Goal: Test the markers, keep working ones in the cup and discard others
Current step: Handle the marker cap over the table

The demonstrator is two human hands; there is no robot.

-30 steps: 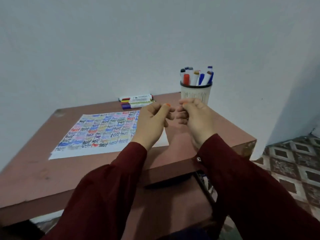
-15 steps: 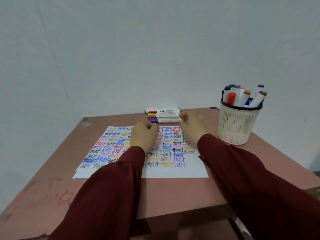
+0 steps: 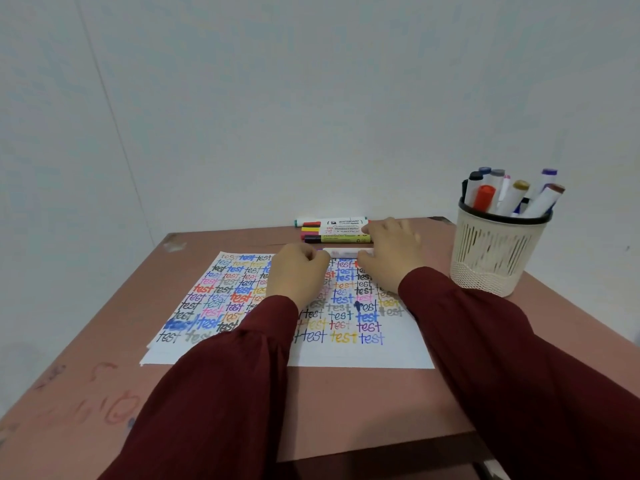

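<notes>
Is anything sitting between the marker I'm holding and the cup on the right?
Nothing visible does. The marker is held between left hand and right hand; past the right hand only bare table lies before the cup.

You're looking at a reddish-brown surface [image 3: 346, 403], worn and matte. At its far-left corner there's a pale chipped patch [image 3: 172, 241]. Faint red scribbles [image 3: 117, 407] mark its near-left part. Behind it stands a plain pale wall [image 3: 311, 98], with a vertical corner seam [image 3: 114, 126] on your left. There's a darker strip below the front edge; you can't tell what it is.
</notes>
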